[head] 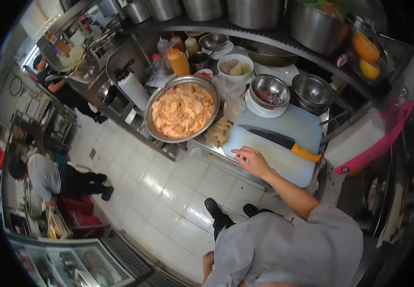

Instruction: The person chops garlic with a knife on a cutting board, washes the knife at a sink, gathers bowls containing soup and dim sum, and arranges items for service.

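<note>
My right hand (253, 161) hangs over the near edge of a pale blue cutting board (282, 172), with nothing in it and its fingers loosely bent. On the board lies a chef's knife (275, 138) with a yellow handle, its blade pointing left. Left of the board are several beige food pieces (219, 132) on the steel counter. Beside them stands a large steel bowl (212, 120) heaped with raw meat in orange marinade (182, 109). My left hand (208, 263) is low by my side, mostly hidden by my shirt; its fingers cannot be made out.
Behind the board, a steel bowl (269, 79) holds chopped red and purple food. A white bowl of food (235, 68) and an orange squeeze bottle (178, 61) stand farther back. A shelf (207, 28) with steel pots overhangs the counter. Two people (44, 175) work at left.
</note>
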